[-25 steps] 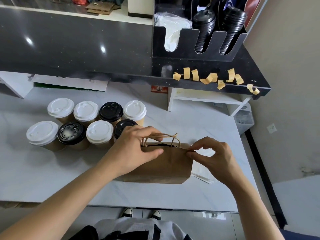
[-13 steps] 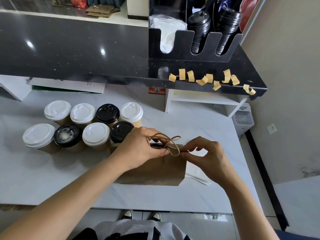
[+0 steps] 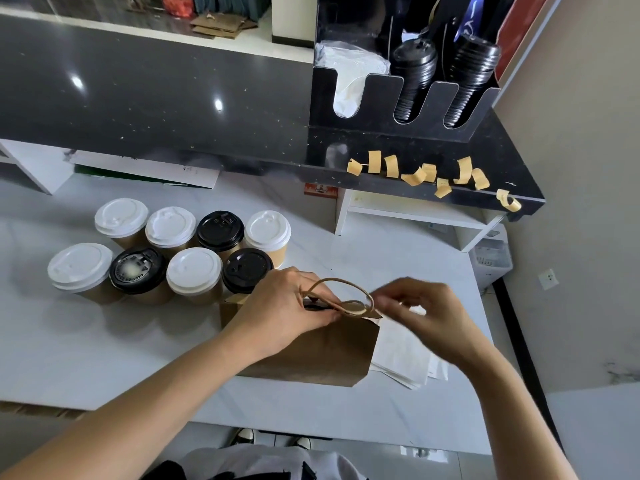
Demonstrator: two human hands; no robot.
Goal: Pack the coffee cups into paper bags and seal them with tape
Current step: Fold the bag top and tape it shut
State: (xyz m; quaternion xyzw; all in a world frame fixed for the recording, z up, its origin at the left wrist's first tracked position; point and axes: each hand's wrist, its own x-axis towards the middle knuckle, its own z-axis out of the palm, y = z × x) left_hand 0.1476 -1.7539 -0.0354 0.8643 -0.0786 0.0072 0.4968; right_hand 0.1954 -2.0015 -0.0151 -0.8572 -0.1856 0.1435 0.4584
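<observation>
A brown paper bag (image 3: 322, 351) stands on the white counter (image 3: 104, 348), its twine handles (image 3: 346, 299) folded over the top. My left hand (image 3: 284, 306) pinches the bag's top edge shut at the middle. My right hand (image 3: 426, 313) hovers just right of the handles, blurred, fingers curled, holding nothing I can make out. Several lidded coffee cups (image 3: 194, 268), some with white and some with black lids, stand in two rows left of the bag. Several cut tan tape strips (image 3: 422, 173) hang from the edge of the black shelf (image 3: 173, 98).
White flat bags or papers (image 3: 405, 355) lie right of the brown bag. A black organiser (image 3: 398, 112) with lid stacks sits on the upper shelf. A small white printer (image 3: 491, 261) stands beyond the counter's right edge. The counter's near edge runs just in front of the bag.
My left hand has pressed the bag's top down and the handles have folded over. My right hand has let go of the right edge and lifted slightly away.
</observation>
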